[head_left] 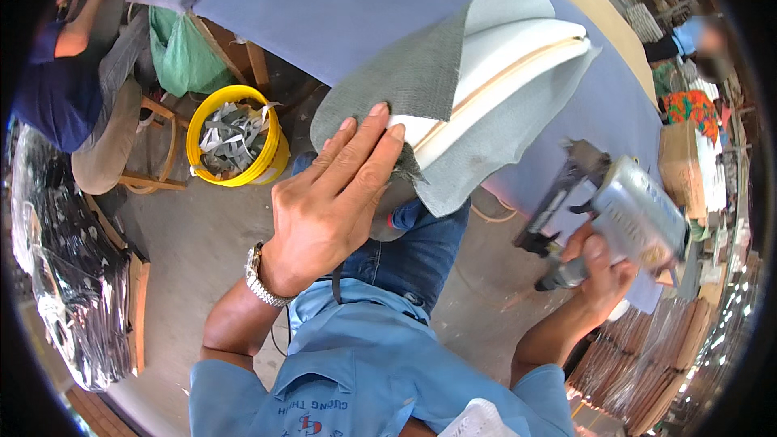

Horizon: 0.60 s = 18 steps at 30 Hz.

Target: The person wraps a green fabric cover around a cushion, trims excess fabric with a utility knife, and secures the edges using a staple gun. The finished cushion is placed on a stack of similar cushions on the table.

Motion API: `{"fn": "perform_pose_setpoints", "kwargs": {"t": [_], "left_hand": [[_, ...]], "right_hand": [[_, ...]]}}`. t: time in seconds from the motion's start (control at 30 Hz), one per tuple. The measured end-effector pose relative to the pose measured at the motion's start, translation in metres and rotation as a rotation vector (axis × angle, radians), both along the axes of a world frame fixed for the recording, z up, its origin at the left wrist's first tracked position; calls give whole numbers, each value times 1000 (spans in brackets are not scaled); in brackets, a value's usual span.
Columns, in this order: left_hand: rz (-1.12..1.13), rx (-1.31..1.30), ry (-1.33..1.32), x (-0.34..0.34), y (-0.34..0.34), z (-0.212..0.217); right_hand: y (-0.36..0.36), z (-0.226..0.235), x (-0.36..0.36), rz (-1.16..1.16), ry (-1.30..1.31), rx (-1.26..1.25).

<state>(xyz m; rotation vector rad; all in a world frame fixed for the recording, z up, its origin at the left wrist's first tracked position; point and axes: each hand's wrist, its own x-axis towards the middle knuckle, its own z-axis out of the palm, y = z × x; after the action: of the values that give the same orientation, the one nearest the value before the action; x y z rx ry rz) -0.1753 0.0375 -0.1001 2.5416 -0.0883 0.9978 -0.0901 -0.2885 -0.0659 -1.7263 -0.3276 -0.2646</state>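
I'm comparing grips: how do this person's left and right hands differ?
The left hand lies with fingers outstretched on grey fabric; the right hand curls around a silver-and-black tool. The left hand has a silver watch at its wrist; the right hand shows none. Both are ungloved.

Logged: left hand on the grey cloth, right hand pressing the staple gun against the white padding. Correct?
Not quite: the head view shows the right hand holding the staple gun away from the white padding. The left hand is on the grey cloth.
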Motion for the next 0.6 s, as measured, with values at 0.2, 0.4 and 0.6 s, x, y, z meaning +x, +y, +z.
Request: {"fn": "perform_pose_setpoints", "kwargs": {"t": [0.2,0.4,0.6], "left_hand": [[-16,-5,28,1,-3,1],[-26,-6,22,2,-3,2],[-16,-19,49,2,-3,2]], "right_hand": [[56,-4,-62,79,244,-91],[70,-14,-48,345,233,-203],[77,-14,-34,537,372,-82]]}}
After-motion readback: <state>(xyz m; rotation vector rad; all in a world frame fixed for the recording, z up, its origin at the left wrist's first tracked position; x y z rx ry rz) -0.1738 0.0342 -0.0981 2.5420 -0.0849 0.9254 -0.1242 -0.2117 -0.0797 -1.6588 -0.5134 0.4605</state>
